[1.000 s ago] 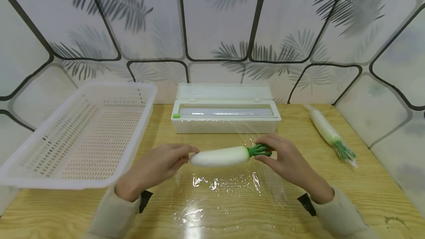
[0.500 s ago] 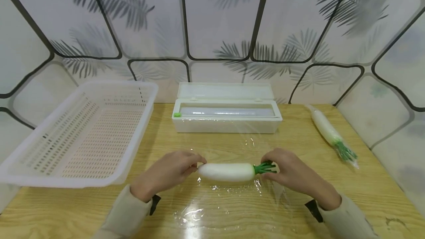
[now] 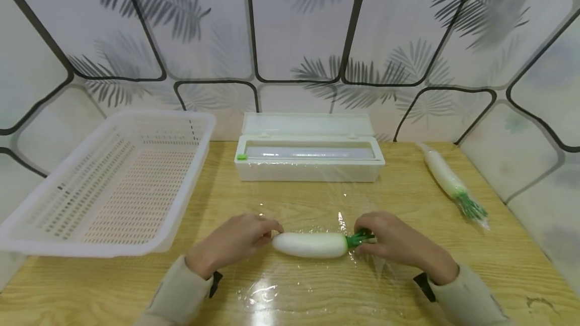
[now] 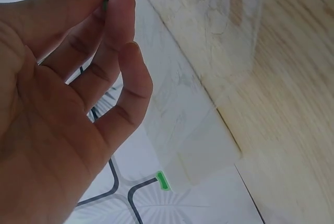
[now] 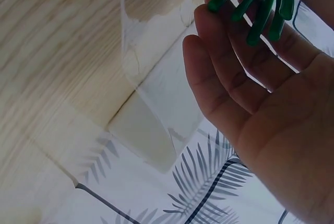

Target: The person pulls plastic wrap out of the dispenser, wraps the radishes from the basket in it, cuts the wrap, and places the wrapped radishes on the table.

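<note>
A white radish [image 3: 310, 245] with green stems lies level over a sheet of clear cling film [image 3: 299, 291] spread on the table. My left hand [image 3: 237, 243] pinches its pointed tip between thumb and fingertips; in the left wrist view the left hand [image 4: 78, 72] covers most of that spot. At the other end, my right hand [image 3: 396, 243] holds the stems. The right wrist view shows these green stems [image 5: 261, 4] between the thumb and fingers of the right hand [image 5: 261, 104]. Behind the radish stands a white cling film box [image 3: 310, 171], lid raised, film running forward from it.
On the left stands a white plastic basket [image 3: 181, 215] with slotted walls. A second radish [image 3: 446, 172], wrapped in clear film, lies at the back right of the wooden table [image 3: 489, 275]. A patterned wall covering [image 3: 303, 34] closes off the back and sides.
Both hands have brought the radish towards me and slightly right, lowering it onto the film area. It has turned from a slight slant to nearly straight across. Basket, box and wrapped radish stay put.
</note>
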`<state>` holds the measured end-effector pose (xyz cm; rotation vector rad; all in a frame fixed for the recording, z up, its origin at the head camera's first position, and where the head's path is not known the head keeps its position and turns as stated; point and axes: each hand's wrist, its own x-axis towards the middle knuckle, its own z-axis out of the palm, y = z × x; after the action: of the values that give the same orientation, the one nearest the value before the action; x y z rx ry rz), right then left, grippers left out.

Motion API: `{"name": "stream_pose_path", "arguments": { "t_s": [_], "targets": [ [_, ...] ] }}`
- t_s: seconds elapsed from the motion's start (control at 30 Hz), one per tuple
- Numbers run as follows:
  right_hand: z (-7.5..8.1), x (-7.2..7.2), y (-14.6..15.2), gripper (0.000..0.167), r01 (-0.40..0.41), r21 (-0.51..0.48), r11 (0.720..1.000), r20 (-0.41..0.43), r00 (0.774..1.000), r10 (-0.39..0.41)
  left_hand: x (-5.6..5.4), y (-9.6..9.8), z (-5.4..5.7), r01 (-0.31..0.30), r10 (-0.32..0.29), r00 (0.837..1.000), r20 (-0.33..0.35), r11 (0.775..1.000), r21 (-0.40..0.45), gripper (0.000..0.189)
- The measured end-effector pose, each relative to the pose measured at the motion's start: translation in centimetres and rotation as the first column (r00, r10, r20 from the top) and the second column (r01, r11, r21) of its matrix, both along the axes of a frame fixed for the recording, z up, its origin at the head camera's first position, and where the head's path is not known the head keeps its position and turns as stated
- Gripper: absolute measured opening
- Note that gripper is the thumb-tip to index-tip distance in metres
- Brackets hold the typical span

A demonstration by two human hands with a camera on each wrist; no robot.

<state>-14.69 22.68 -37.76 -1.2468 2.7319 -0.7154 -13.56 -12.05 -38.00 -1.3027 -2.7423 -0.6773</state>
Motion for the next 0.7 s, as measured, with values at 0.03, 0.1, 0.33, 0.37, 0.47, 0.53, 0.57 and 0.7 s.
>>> {"name": "stream_pose_path", "arguments": {
  "t_s": [0.03, 0.1, 0.33, 0.37, 0.47, 0.53, 0.57, 0.7],
  "targets": [
    [-0.09, 0.03, 0.02, 0.020, -0.006, -0.002, 1.000, 0.006, 1.000, 0.006, 0.09, -0.01, -0.04, -0.001, 0.001, 1.000, -0.003, 1.000, -0.006, 0.023],
    [-0.27, 0.10, 0.05, 0.020, -0.012, -0.001, 1.000, 0.018, 1.000, 0.012, 0.26, -0.01, -0.09, -0.004, 0.004, 1.000, 0.001, 1.000, -0.017, 0.024],
    [-0.41, 0.11, -0.17, 0.018, -0.011, 0.040, 0.999, 0.061, 0.998, 0.008, 0.44, -0.03, -0.40, -0.008, 0.011, 0.997, 0.075, 0.999, -0.036, 0.027],
    [-0.39, 0.08, -0.19, 0.017, -0.008, 0.046, 0.999, 0.070, 0.997, 0.005, 0.40, -0.02, -0.46, -0.006, 0.009, 0.997, 0.075, 0.999, -0.034, 0.027],
    [-0.35, 0.01, -0.23, 0.017, 0.005, 0.063, 0.998, 0.076, 0.997, -0.010, 0.28, 0.01, -0.62, -0.004, 0.006, 0.998, 0.061, 1.000, -0.029, 0.025],
    [-0.31, -0.03, -0.25, 0.018, 0.009, 0.068, 0.998, 0.065, 0.998, -0.013, 0.22, 0.03, -0.66, -0.008, 0.010, 0.999, 0.054, 1.000, -0.029, 0.025],
    [-0.29, -0.06, -0.25, 0.018, 0.012, 0.072, 0.997, 0.057, 0.998, -0.016, 0.20, 0.05, -0.66, -0.012, 0.013, 0.999, 0.050, 0.999, -0.030, 0.025],
    [-0.30, -0.26, -0.32, 0.016, 0.012, 0.085, 0.996, 0.061, 0.998, -0.017, 0.12, 0.01, -0.69, -0.035, 0.037, 0.998, 0.055, 0.999, -0.037, 0.025]
  ]
}}
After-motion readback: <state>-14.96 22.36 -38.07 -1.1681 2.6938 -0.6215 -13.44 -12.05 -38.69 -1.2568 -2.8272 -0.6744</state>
